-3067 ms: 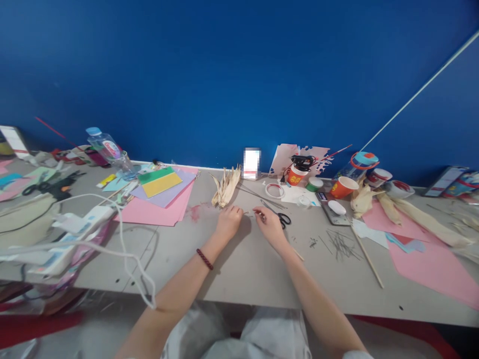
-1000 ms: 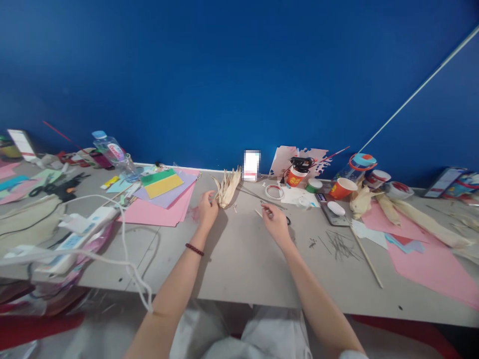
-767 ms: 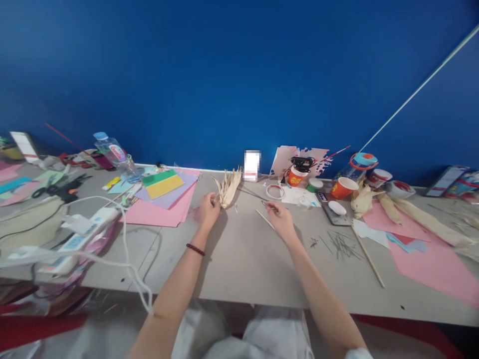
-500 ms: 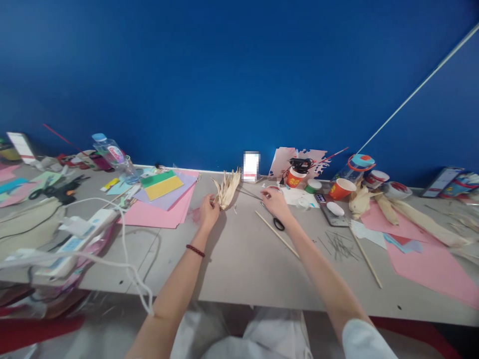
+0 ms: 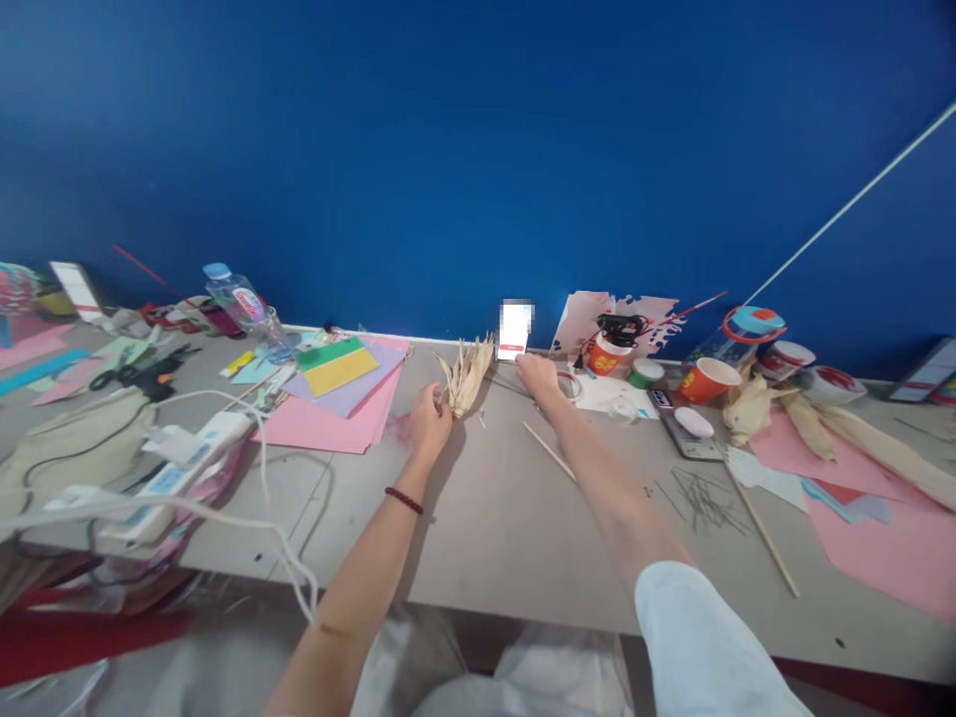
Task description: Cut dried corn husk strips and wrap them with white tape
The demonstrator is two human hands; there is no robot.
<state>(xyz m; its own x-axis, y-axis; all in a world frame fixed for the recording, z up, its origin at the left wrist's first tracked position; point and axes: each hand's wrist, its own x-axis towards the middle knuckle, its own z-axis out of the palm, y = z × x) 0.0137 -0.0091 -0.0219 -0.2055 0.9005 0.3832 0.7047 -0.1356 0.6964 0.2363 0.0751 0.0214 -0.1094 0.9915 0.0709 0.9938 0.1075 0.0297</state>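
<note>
A fanned bundle of dried husks lies on the grey table, its narrow end towards me. My left hand is at the left side of that narrow end, fingers curled round towards it; whether it grips the bundle is not clear. My right hand is at the lower edge of a lit phone propped against the blue wall, its fingertips small and partly hidden. Thin dark wires lie between the bundle and my right hand. Below my right forearm a thin wooden stick shows in part.
Left are coloured papers, a bottle, a power strip and white cables. To the right stand orange cups, a paint jar, a grey device, loose wires, more husks and pink paper.
My right hand has moved forward from the wires and scissors to the phone's lower edge. The scissors' black handle is now hidden. My left hand stays beside the husks; the whole view has shifted slightly.
</note>
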